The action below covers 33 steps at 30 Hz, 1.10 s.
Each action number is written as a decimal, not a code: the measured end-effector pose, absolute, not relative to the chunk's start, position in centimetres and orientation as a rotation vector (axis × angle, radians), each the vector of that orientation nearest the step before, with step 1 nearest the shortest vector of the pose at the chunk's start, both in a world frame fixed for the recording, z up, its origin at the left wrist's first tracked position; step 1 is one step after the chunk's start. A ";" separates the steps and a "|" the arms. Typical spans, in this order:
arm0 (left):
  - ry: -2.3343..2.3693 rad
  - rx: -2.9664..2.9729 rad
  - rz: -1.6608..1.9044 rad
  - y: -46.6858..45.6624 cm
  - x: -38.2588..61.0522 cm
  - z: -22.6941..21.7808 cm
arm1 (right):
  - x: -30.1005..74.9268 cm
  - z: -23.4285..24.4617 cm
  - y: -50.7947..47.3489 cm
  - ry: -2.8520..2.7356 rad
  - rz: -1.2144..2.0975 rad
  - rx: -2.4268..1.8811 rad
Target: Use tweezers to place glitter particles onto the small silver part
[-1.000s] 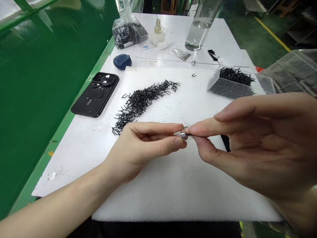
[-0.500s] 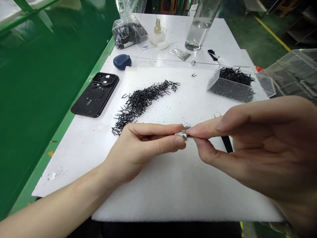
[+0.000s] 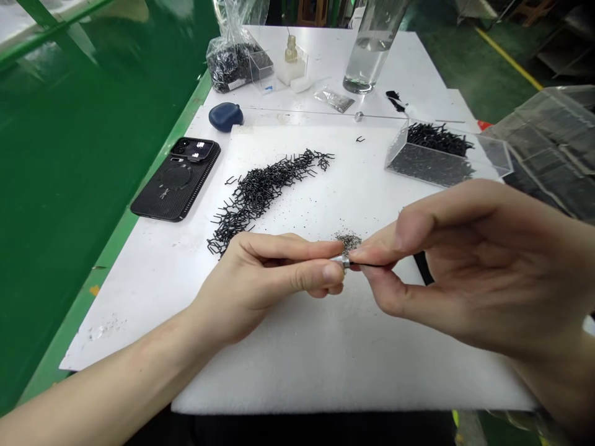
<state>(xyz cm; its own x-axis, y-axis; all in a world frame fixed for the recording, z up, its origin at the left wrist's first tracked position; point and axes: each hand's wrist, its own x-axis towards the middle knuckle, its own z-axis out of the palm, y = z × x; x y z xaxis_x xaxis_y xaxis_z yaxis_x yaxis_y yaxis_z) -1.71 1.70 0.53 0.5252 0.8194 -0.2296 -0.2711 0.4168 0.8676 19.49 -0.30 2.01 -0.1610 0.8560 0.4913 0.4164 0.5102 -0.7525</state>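
Note:
Between the thumb and fingers of my left hand (image 3: 274, 266) is a small silver metal cylinder (image 3: 344, 261), its end pointing right. My right hand (image 3: 446, 266) pinches a thin black piece (image 3: 369, 266) whose tip meets that end; most of it is covered by the fingers. Behind the fingertips lies a little heap of tiny metallic bits (image 3: 348, 241) on the white foam mat (image 3: 334, 353). A long pile of black forked pieces (image 3: 260, 192) spreads beyond my left hand. Part of a dark slim tool (image 3: 423, 267) shows behind my right hand.
A black phone (image 3: 176, 178) and a blue case (image 3: 225, 116) lie at left. Farther back are a bagged black bundle (image 3: 235, 65), a small bottle (image 3: 290, 52) and a clear vessel of liquid (image 3: 369, 62). A transparent box (image 3: 432, 164) of black pieces stands at right.
My right fingers and the cylinder have dipped slightly, and the thin black piece shows more between my fingertips. More of the metallic heap is uncovered. The view has shifted a little.

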 end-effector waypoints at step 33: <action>0.791 0.871 0.747 1.6 -1.6 0.5 | 20.0 1.2 0.5 -1.829 0.431 -0.865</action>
